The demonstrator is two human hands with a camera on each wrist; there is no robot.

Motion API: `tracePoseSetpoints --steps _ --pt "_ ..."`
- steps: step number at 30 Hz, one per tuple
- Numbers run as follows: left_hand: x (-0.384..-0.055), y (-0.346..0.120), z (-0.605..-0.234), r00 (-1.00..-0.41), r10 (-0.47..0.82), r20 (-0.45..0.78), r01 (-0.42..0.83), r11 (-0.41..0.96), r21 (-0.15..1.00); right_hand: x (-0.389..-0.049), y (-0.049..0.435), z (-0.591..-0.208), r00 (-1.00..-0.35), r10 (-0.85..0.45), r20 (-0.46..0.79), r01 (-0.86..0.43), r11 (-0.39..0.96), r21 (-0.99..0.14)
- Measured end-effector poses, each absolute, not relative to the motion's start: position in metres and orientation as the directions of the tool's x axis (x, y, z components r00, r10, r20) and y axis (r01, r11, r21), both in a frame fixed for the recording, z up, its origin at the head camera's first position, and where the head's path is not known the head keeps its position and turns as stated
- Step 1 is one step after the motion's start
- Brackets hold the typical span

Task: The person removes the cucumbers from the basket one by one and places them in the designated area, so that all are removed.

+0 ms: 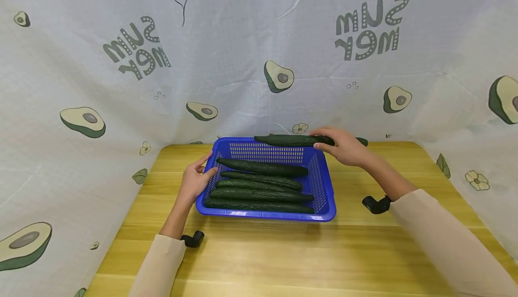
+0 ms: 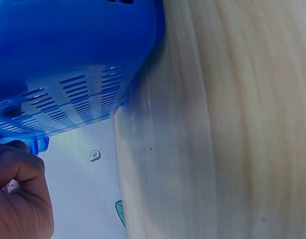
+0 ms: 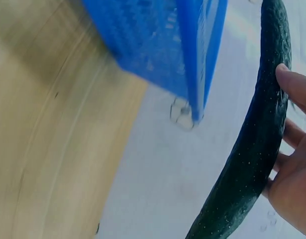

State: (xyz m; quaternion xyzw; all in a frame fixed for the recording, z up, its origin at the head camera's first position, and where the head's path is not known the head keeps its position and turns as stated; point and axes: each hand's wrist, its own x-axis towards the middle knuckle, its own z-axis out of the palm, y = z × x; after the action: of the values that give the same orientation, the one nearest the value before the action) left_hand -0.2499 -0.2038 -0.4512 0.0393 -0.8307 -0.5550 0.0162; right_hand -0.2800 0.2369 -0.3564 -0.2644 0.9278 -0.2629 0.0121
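Note:
My right hand (image 1: 341,146) grips a long dark green cucumber (image 1: 289,141), held level over the far right rim of a blue plastic basket (image 1: 265,216). In the right wrist view the thumb and fingers wrap this cucumber (image 3: 255,134) near its middle, apart from the basket wall (image 3: 148,45). At the basket's left side, my left hand (image 1: 195,179) holds the rim between thumb and fingers. From the left wrist, the curled fingers of this hand (image 2: 21,194) show at the rim. Several cucumbers (image 1: 263,194) lie side by side inside the basket.
The basket stands on a wooden table (image 1: 259,256). A pale cloth (image 1: 234,63) with avocado prints hangs behind and along both sides of the table. Each wrist carries a small black camera mount (image 1: 376,204).

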Motion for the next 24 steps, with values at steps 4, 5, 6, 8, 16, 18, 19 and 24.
tracePoseSetpoints --steps 4,5,6,8,16,18,19,24 --pt "-0.25 -0.203 -0.451 -0.996 -0.081 -0.025 -0.054 0.37 0.927 -0.275 0.258 -0.355 -0.87 -0.478 0.12 -0.47 0.732 -0.494" --pt "-0.25 -0.203 -0.451 -0.996 -0.081 -0.026 -0.055 0.368 0.928 -0.274 0.263 -0.355 -0.872 -0.475 0.122 -0.468 0.732 -0.495" --pt "-0.25 -0.203 -0.451 -0.996 -0.081 -0.026 -0.054 0.367 0.929 -0.272 0.268 -0.354 -0.874 -0.47 0.124 -0.465 0.734 -0.495" --pt "-0.25 -0.202 -0.451 -0.997 -0.079 -0.026 -0.053 0.364 0.93 -0.27 0.278 -0.354 -0.875 -0.467 0.127 -0.465 0.738 -0.489" --pt "-0.249 -0.203 -0.452 -0.997 -0.063 -0.051 -0.069 0.336 0.939 -0.26 0.317 -0.36 -0.881 -0.44 0.172 -0.468 0.761 -0.449" --pt "-0.249 -0.203 -0.452 -0.997 -0.06 -0.055 -0.072 0.335 0.939 -0.258 0.327 -0.361 -0.886 -0.428 0.181 -0.461 0.767 -0.445" --pt "-0.249 -0.203 -0.452 -0.997 -0.058 -0.057 -0.073 0.333 0.94 -0.257 0.331 -0.362 -0.887 -0.423 0.185 -0.46 0.77 -0.443" --pt "-0.249 -0.204 -0.451 -0.996 -0.058 -0.069 -0.085 0.326 0.942 -0.253 0.354 -0.369 -0.895 -0.408 0.182 -0.445 0.778 -0.445"
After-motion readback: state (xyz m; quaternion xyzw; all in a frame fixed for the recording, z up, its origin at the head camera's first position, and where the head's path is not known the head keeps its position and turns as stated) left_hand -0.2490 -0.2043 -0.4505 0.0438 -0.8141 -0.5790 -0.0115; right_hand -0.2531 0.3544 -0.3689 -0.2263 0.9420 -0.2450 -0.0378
